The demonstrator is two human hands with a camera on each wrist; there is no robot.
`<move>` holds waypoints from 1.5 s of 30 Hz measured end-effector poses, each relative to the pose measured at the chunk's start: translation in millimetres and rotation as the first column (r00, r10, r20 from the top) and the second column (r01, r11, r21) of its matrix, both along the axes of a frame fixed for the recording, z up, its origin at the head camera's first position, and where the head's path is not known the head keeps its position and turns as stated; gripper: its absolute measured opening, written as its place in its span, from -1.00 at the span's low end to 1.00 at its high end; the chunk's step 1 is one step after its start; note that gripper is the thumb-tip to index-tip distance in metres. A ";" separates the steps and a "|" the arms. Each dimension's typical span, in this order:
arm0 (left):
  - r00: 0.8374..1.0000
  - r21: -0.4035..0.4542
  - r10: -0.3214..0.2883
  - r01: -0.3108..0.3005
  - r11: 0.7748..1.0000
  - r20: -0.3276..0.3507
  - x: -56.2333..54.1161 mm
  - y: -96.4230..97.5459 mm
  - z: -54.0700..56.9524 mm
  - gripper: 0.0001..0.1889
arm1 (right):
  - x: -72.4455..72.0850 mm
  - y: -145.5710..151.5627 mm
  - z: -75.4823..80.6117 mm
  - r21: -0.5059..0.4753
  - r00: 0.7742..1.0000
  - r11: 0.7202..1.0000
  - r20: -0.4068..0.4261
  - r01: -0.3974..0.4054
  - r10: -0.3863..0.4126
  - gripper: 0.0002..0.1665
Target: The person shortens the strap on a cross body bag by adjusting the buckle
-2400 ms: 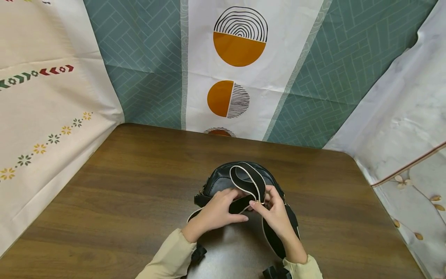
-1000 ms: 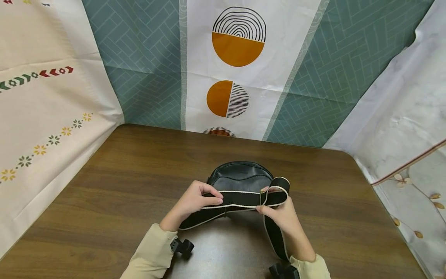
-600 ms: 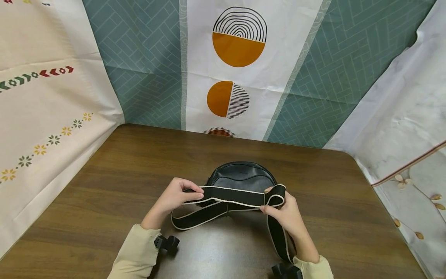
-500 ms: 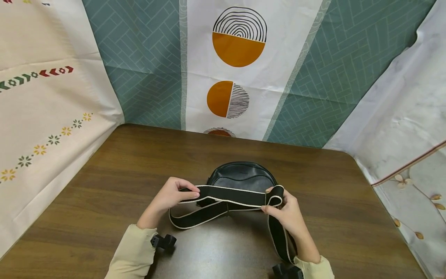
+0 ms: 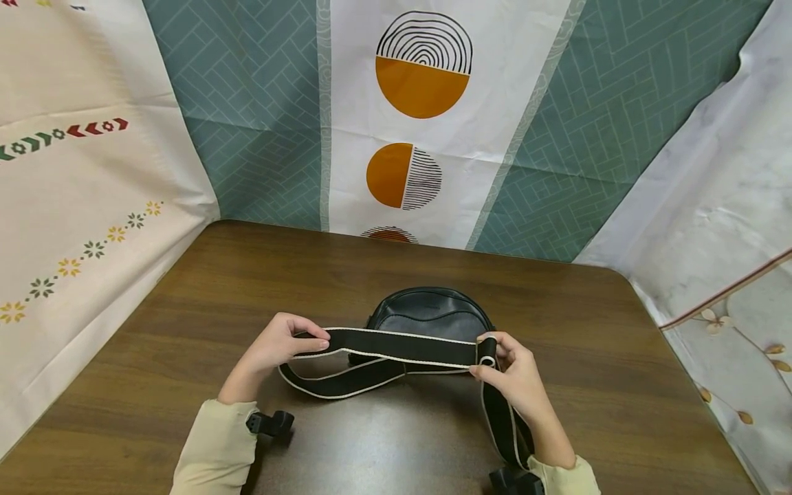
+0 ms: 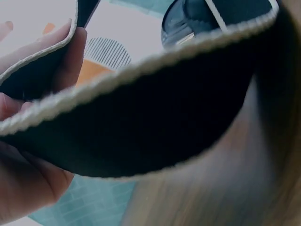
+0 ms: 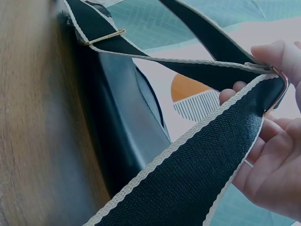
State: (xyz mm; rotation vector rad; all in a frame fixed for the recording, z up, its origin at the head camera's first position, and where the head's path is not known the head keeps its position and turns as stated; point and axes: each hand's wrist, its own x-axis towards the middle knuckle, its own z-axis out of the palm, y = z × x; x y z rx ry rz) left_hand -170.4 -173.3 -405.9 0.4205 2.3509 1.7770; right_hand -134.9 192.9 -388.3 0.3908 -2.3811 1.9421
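Observation:
A black bag with a curved top lies on the table, partly behind its own black strap with cream edges. My left hand pinches the strap between thumb and fingers, left of the bag. At the bag's right side my right hand grips the strap at a metal slider, where a small loop of strap stands up. Between the hands the strap runs taut. A lower length of strap curves below, and another hangs under my right hand. In the left wrist view the strap covers much of the picture.
The brown wooden table stretches around the bag. Patterned cloths hang at the back and both sides. A second metal ring on the strap shows in the right wrist view. Black wrist cameras sit at the cuffs.
My left hand has moved left, drawing the strap out straight. The large strap loop by my right hand has shrunk to a small one. The bag stays in place.

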 end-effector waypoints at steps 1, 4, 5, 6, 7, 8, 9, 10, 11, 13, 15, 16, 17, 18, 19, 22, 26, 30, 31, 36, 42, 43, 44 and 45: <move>1.000 -0.006 0.008 -0.008 1.000 0.004 0.4 -2.4 0.5 -0.84 | 0.0 0.5 0.1 -0.006 1.000 1.000 0.001 -0.003 0.003 -0.57; 0.999 -0.031 0.036 -0.036 0.999 0.010 1.8 -9.5 2.8 -0.82 | -0.4 3.0 0.5 -0.005 1.000 1.000 -0.003 -0.002 0.002 -0.57; 0.999 -0.038 0.048 -0.047 0.998 0.010 2.3 -11.8 3.6 -0.82 | -0.6 4.0 0.9 0.001 1.000 1.000 -0.007 0.004 -0.004 -0.57; 0.998 -0.043 0.056 -0.056 0.998 0.012 2.6 -13.7 4.3 -0.82 | -0.8 5.0 1.3 0.008 1.000 1.000 -0.012 0.009 -0.009 -0.57; 0.998 -0.049 0.062 -0.061 0.997 0.011 3.0 -15.4 4.9 -0.81 | -1.1 6.1 1.8 0.016 1.000 1.000 -0.017 0.014 -0.014 -0.57; 0.998 -0.055 0.065 -0.065 0.996 0.010 3.2 -16.8 5.4 -0.81 | -1.4 6.9 2.4 0.023 1.000 1.000 -0.020 0.019 -0.019 -0.57; 0.998 -0.059 0.068 -0.068 0.996 0.010 3.3 -17.9 5.8 -0.81 | -1.7 7.7 3.1 0.029 0.999 0.999 -0.022 0.024 -0.023 -0.56; 0.998 -0.061 0.069 -0.068 0.996 0.013 3.5 -18.8 6.3 -0.80 | -1.9 8.4 3.7 0.036 0.999 0.999 -0.024 0.026 -0.026 -0.56; 0.998 -0.062 0.068 -0.067 0.996 0.016 3.3 -19.2 6.4 -0.80 | -2.2 9.0 4.2 0.042 0.999 0.999 -0.023 0.026 -0.025 -0.57; 0.998 -0.068 0.064 -0.062 0.996 0.020 3.3 -19.5 7.0 -0.79 | -2.6 9.7 4.8 0.048 1.000 0.999 -0.016 0.019 -0.019 -0.57; 0.998 -0.075 0.067 -0.065 0.995 0.020 3.4 -19.4 7.6 -0.80 | -3.0 10.1 4.9 0.052 1.000 0.999 -0.005 0.004 -0.003 -0.57; 0.997 -0.086 0.072 -0.071 0.994 0.015 3.6 -19.3 8.0 -0.81 | -3.1 10.1 4.7 0.051 1.000 0.999 0.000 -0.006 0.006 -0.56; 0.997 -0.095 0.078 -0.077 0.992 0.007 3.7 -19.1 8.4 -0.82 | -3.3 10.0 4.4 0.049 1.000 0.999 0.005 -0.015 0.015 -0.55; 0.997 -0.104 0.083 -0.083 0.991 -0.004 3.9 -18.8 8.8 -0.83 | -3.4 9.9 4.0 0.047 1.000 0.999 0.006 -0.025 0.025 -0.54; 0.996 -0.116 0.089 -0.091 0.989 -0.020 4.1 -18.2 9.4 -0.84 | -3.6 9.6 3.5 0.042 0.999 0.998 0.006 -0.037 0.037 -0.53; 0.994 -0.141 0.095 -0.103 0.985 -0.061 4.5 -15.8 11.2 -0.86 | -4.7 8.4 1.7 0.018 0.997 0.997 -0.018 -0.079 0.079 -0.51; 0.993 -0.152 0.080 -0.092 0.984 -0.085 4.8 -10.7 13.2 -0.85 | -6.3 6.5 -0.8 -0.027 0.985 0.986 -0.064 -0.163 0.161 -0.50; 0.992 -0.162 0.075 -0.090 0.983 -0.098 5.0 -5.5 14.8 -0.82 | -6.6 4.8 -2.4 -0.075 0.970 0.970 -0.094 -0.230 0.223 -0.46; 0.992 -0.165 0.081 -0.096 0.982 -0.097 5.1 -4.4 15.2 -0.82 | -6.3 4.4 -2.5 -0.085 0.967 0.967 -0.101 -0.242 0.233 -0.46; 0.990 -0.174 0.094 -0.111 0.978 -0.103 3.9 -0.5 14.4 -0.80 | -3.7 2.6 -2.3 -0.106 0.959 0.956 -0.114 -0.272 0.260 -0.45; 0.985 -0.196 0.112 -0.137 0.971 -0.132 1.6 2.8 10.8 -0.78 | -2.2 0.5 -2.0 -0.112 0.956 0.953 -0.118 -0.281 0.268 -0.43; 0.984 -0.200 0.113 -0.139 0.970 -0.135 1.7 3.5 10.5 -0.78 | -2.1 0.2 -2.2 -0.110 0.955 0.952 -0.122 -0.284 0.271 -0.43; 0.984 -0.200 0.112 -0.139 0.970 -0.138 1.8 4.3 10.5 -0.79 | -2.1 -0.1 -2.4 -0.110 0.954 0.951 -0.125 -0.288 0.274 -0.43; 0.984 -0.199 0.109 -0.135 0.971 -0.140 2.0 5.2 10.6 -0.79 | -2.1 -0.3 -2.7 -0.111 0.953 0.951 -0.127 -0.290 0.276 -0.43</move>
